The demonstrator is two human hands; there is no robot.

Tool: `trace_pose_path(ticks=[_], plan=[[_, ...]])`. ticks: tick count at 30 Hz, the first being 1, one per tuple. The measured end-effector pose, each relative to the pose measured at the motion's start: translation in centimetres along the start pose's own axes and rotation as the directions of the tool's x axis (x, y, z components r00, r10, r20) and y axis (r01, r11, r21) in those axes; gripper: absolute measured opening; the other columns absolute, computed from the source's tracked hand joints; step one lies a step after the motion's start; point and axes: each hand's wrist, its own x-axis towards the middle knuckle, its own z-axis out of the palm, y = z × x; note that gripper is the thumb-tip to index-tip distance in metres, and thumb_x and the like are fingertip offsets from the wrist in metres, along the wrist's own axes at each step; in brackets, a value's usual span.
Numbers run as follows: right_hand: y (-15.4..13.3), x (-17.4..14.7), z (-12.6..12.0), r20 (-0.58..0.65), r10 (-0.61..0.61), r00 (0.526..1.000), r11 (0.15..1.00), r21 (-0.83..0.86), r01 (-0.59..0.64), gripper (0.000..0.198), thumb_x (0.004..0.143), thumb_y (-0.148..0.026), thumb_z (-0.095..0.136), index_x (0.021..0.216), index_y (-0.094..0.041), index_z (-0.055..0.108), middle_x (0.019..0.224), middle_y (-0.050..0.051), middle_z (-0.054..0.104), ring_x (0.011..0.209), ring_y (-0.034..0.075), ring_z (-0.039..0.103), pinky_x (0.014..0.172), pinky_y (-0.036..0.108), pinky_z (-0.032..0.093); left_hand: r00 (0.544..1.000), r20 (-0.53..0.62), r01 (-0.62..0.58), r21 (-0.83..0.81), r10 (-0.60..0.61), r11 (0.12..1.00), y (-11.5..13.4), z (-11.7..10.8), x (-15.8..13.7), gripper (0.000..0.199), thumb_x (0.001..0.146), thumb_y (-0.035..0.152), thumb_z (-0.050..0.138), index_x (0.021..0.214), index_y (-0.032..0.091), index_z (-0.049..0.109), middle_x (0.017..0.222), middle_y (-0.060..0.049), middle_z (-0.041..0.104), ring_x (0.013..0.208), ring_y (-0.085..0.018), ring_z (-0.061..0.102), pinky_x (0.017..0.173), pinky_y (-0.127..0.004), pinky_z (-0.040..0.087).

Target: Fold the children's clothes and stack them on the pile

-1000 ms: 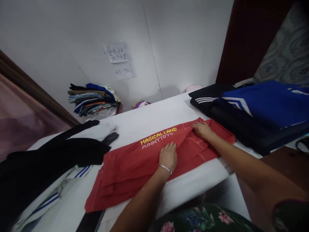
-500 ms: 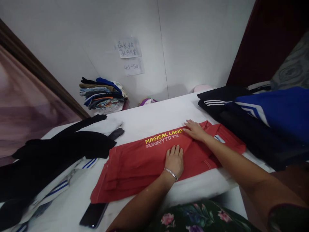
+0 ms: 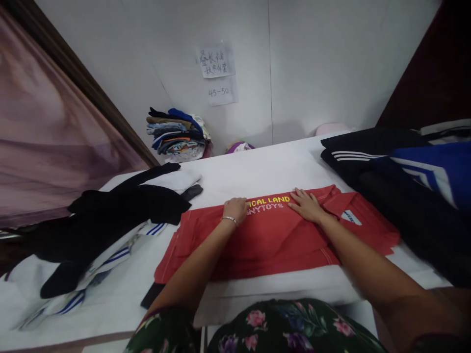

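Note:
A folded red collared top [image 3: 265, 240] lies across the white table, its yellow and white lettering partly under my hands. My left hand [image 3: 235, 210], a silver bangle at its wrist, rests flat on the cloth and covers the start of the lettering. To the right of the letters my right hand [image 3: 306, 205] is pressed flat with its fingers spread. Beyond it are the collar and a pale neck label [image 3: 351, 217]. A dark phone [image 3: 149, 295] shows partly from under the top's near left corner.
Black and striped garments [image 3: 121, 220] lie loosely at the left. Folded dark clothes [image 3: 382, 196] and a blue piece [image 3: 430, 169] are piled at the right. A clothes stack [image 3: 176, 135] stands behind the table [image 3: 253, 174], near the wall with paper signs [image 3: 218, 61].
My left hand has moved left and away from me across the red top, onto the lettering's left part. My right hand stays near the lettering's right end. The camera view has shifted.

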Motion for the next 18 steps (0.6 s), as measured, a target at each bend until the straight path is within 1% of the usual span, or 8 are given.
trace_pose_path(ticks=[2, 6, 8, 12, 14, 16, 18], plan=[[0.0, -0.2, -0.1, -0.012, 0.005, 1.000, 1.000, 0.030, -0.005, 0.063, 0.092, -0.059, 0.028, 0.142, -0.022, 0.038, 0.155, 0.010, 0.019, 0.142, 0.028, 0.016, 0.111, 0.055, 0.017, 1.000, 0.021, 0.020, 0.038, -0.021, 0.999, -1.1, 0.5, 0.4, 0.032, 0.095, 0.031, 0.035, 0.105, 0.021, 0.064, 0.104, -0.008, 0.066, 0.100, -0.023, 0.057, 0.087, -0.037, 0.041], [0.1, -0.6, -0.8, -0.033, 0.080, 0.996, 0.997, 0.020, -0.080, 0.063, 0.092, -0.059, 0.028, 0.142, -0.022, 0.040, 0.154, 0.012, 0.024, 0.141, 0.028, 0.019, 0.111, 0.056, 0.015, 1.000, -0.026, -0.002, 0.023, 0.003, 1.000, -2.1, 1.3, 0.5, 0.035, 0.096, 0.032, 0.033, 0.097, 0.020, 0.066, 0.098, -0.008, 0.065, 0.096, -0.021, 0.057, 0.083, -0.031, 0.041], [0.2, -0.7, -1.1, -0.044, 0.107, 0.993, 0.994, -0.009, -0.107, 0.060, 0.092, -0.056, 0.030, 0.141, -0.023, 0.040, 0.152, 0.011, 0.028, 0.140, 0.029, 0.022, 0.110, 0.059, 0.014, 1.000, 0.019, 0.010, -0.008, -0.010, 1.000, -2.2, 1.3, 0.8, 0.036, 0.096, 0.035, 0.032, 0.094, 0.020, 0.065, 0.098, -0.007, 0.066, 0.095, -0.020, 0.058, 0.080, -0.029, 0.042], [0.3, -0.9, -1.2, -0.038, 0.108, 0.993, 0.993, -0.039, -0.109, 0.058, 0.092, -0.052, 0.032, 0.141, -0.022, 0.040, 0.151, 0.011, 0.031, 0.139, 0.029, 0.024, 0.109, 0.060, 0.014, 0.985, 0.142, 0.104, -0.020, -0.101, 0.994, -2.3, 1.2, 1.5, 0.030, 0.094, 0.037, 0.038, 0.099, 0.021, 0.063, 0.104, -0.006, 0.067, 0.091, -0.021, 0.060, 0.072, -0.029, 0.043], [0.2, -0.9, -1.2, -0.037, 0.107, 0.994, 0.993, -0.046, -0.109, 0.058, 0.092, -0.052, 0.032, 0.141, -0.022, 0.040, 0.151, 0.012, 0.031, 0.139, 0.029, 0.024, 0.109, 0.060, 0.015, 0.983, 0.150, 0.112, -0.013, -0.108, 0.994, -2.4, 1.1, 1.7, 0.028, 0.092, 0.037, 0.040, 0.099, 0.022, 0.063, 0.103, -0.006, 0.067, 0.091, -0.021, 0.061, 0.072, -0.030, 0.043], [0.1, -0.9, -1.3, -0.041, 0.105, 0.994, 0.993, -0.042, -0.106, 0.057, 0.092, -0.054, 0.030, 0.140, -0.023, 0.042, 0.151, 0.012, 0.031, 0.138, 0.030, 0.026, 0.109, 0.059, 0.016, 0.986, 0.137, 0.095, -0.009, -0.093, 0.995, -2.8, 1.2, 1.8, 0.026, 0.091, 0.036, 0.043, 0.098, 0.021, 0.064, 0.104, -0.007, 0.067, 0.094, -0.021, 0.060, 0.076, -0.030, 0.043], [0.1, -0.6, -1.8, -0.031, 0.094, 0.995, 0.995, -0.036, -0.095, 0.055, 0.093, -0.055, 0.028, 0.135, -0.026, 0.047, 0.147, 0.011, 0.038, 0.135, 0.030, 0.031, 0.107, 0.059, 0.021, 0.992, 0.099, 0.079, 0.007, -0.079, 0.997, -3.5, 1.3, 1.7, 0.026, 0.089, 0.037, 0.046, 0.100, 0.022, 0.064, 0.108, -0.007, 0.065, 0.101, -0.022, 0.057, 0.082, -0.031, 0.042]])
